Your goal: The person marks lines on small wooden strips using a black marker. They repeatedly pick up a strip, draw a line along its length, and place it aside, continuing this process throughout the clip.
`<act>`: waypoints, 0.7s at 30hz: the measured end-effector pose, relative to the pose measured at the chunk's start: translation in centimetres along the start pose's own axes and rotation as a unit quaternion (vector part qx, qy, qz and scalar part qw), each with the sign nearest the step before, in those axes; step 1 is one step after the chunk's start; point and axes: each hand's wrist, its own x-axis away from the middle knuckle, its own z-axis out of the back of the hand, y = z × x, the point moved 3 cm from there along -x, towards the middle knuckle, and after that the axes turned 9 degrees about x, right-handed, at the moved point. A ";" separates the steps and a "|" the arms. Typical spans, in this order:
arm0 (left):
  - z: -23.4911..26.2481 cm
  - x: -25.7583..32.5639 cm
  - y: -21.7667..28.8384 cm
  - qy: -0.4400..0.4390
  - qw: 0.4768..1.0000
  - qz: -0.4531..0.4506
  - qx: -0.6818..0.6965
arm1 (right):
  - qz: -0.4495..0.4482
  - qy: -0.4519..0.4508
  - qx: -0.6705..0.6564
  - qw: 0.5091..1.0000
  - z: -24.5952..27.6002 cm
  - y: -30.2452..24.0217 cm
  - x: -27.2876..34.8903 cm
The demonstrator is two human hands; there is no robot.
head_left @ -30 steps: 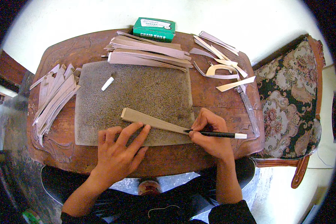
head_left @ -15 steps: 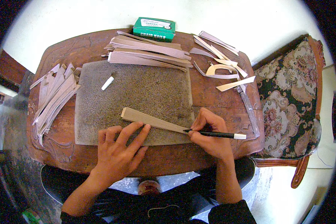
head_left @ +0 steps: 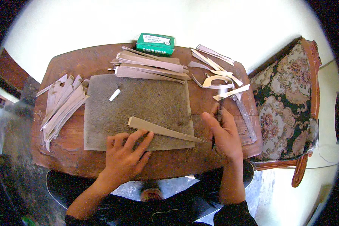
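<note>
A tapered tan strip (head_left: 160,130), apparently a stack of thin pieces, lies slanting across the grey mat with its thin end at the right. Fingertips of my left hand (head_left: 125,153) rest on its near edge, the fingers spread and stretched out. My right hand (head_left: 229,139) is off to the right of the strip's thin end, closed around a black marker pen (head_left: 220,107). The pen now stands upright in the hand, its white end blurred by motion. A white pen cap (head_left: 115,95) lies on the mat (head_left: 101,113), away from both hands.
Stacks of grey-brown strips lie at the mat's far edge (head_left: 150,67) and at its left (head_left: 66,107). Curved offcuts (head_left: 218,77) and a long knife-like tool (head_left: 245,113) are at the right. A green box (head_left: 155,44) stands behind; a floral chair (head_left: 282,101) adjoins the carved table (head_left: 169,162).
My right hand has lifted away from the strip's thin end, moving right and turning the pen from level to upright. The left hand stays at the strip. The whole view has shifted slightly.
</note>
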 end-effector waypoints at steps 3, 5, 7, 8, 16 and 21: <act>0.0 0.1 -0.1 0.002 1.000 0.005 0.007 | 0.091 -0.007 0.146 0.985 -0.6 -2.6 -1.1; 0.0 0.2 0.0 -0.005 1.000 0.023 0.020 | 0.138 -0.057 0.193 0.970 -1.3 -3.4 -2.2; 0.1 0.2 -0.1 -0.006 0.999 0.016 0.040 | 0.162 -0.097 0.240 0.952 -2.2 -2.8 -3.6; 0.1 0.1 -0.1 -0.007 0.999 0.012 0.051 | 0.182 -0.103 0.258 0.943 -2.6 -2.5 -4.1; 3.4 -2.7 -2.9 0.047 0.990 0.032 0.131 | 0.221 -0.121 0.362 0.897 -4.7 -1.2 -5.5; 2.5 -2.8 -4.2 0.020 0.995 0.018 0.095 | 0.201 -0.093 0.337 0.915 -3.9 -2.9 -2.8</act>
